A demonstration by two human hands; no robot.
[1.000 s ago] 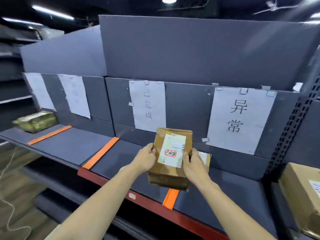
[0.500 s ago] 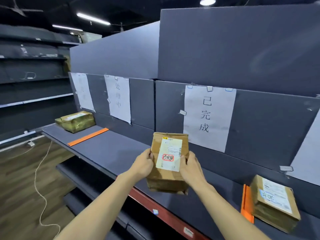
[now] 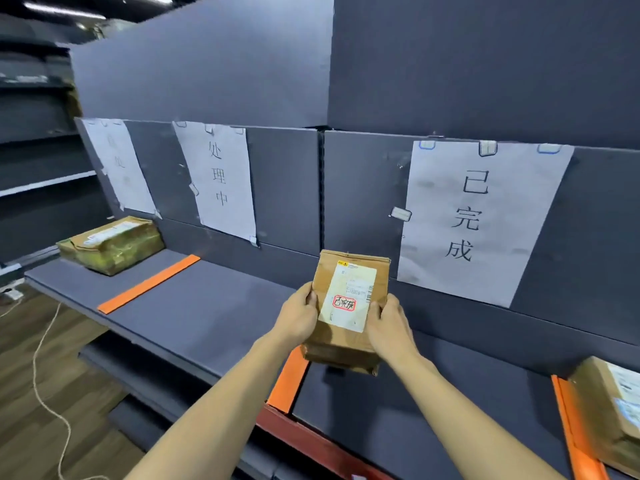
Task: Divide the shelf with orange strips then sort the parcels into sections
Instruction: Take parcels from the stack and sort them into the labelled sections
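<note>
Left hand (image 3: 298, 315) and right hand (image 3: 389, 327) are both clasping the brown parcel (image 3: 348, 311) by its side edges, holding it tilted above the shelf (image 3: 194, 313), over the near end of the middle orange strip (image 3: 287, 381). Its label is reading 已完成, matching the sign (image 3: 481, 220) to the right. Risk: setting it down here is leaving it straddling the strip, or landing it in the 处理中 section; it needs to go further right.

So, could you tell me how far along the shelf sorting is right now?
Done: three orange strips divide the shelf; a taped parcel lies far left, another parcel far right. In hand: left hand and right hand hold the brown parcel marked 已完成. Left: setting it under the 已完成 sign.
</note>
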